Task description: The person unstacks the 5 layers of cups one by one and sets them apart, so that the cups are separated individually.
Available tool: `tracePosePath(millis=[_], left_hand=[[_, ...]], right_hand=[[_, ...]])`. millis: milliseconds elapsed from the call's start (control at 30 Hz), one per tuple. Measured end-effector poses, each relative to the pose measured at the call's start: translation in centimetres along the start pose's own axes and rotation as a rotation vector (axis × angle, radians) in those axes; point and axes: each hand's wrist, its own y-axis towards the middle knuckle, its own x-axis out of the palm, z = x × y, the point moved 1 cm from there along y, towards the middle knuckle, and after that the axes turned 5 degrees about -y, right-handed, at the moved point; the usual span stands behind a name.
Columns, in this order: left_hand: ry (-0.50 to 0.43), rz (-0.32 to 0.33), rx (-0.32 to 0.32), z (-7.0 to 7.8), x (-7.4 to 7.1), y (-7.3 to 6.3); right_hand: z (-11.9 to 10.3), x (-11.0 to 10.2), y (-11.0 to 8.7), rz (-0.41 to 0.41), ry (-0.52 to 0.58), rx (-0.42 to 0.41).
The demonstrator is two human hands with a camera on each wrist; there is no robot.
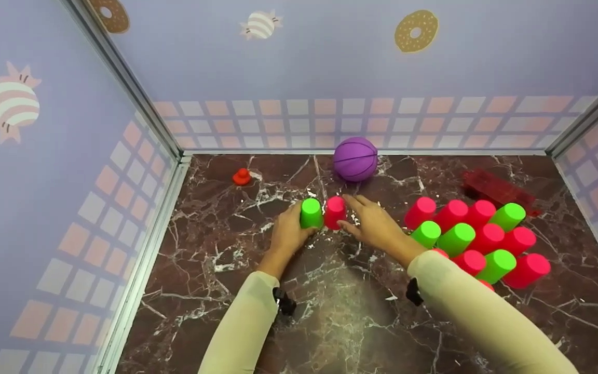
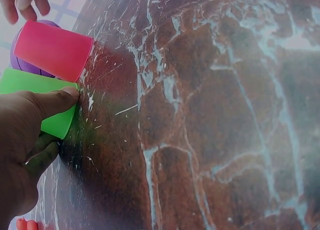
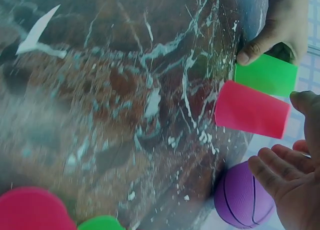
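Observation:
Thumb and fingers of my left hand (image 1: 286, 232) grip an upside-down green cup (image 1: 311, 213) on the marbled floor. Right beside it stands an upside-down red-pink cup (image 1: 335, 212). My right hand (image 1: 377, 226) is at that cup's right side, thumb and fingers spread. In the right wrist view, a gap shows between most of the fingers (image 3: 282, 170) and the red-pink cup (image 3: 252, 109), while the thumb (image 3: 302, 101) comes close to its closed end. The left wrist view has the left thumb (image 2: 62, 99) lying across the green cup (image 2: 60, 124).
Several red-pink and green cups (image 1: 488, 238) stand upside down in a cluster at the right. Behind them lies a red translucent object (image 1: 496, 187). A purple ball (image 1: 355, 159) sits near the back wall (image 1: 299, 67), and a small red duck (image 1: 242, 177) stands further left.

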Motion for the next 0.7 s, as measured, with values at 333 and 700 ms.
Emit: tracePosePath(millis=[333,700], left_hand=[[0.010,-0.012,-0.009,0.2,0.0,0.2],[0.013,-0.030,-0.028,0.0,0.0,0.1]], right_hand=[[-0.7,1.5,1.7,0.016,0.035,0.024],[-0.6,2.6,2.1,0.027,0.056,0.048]])
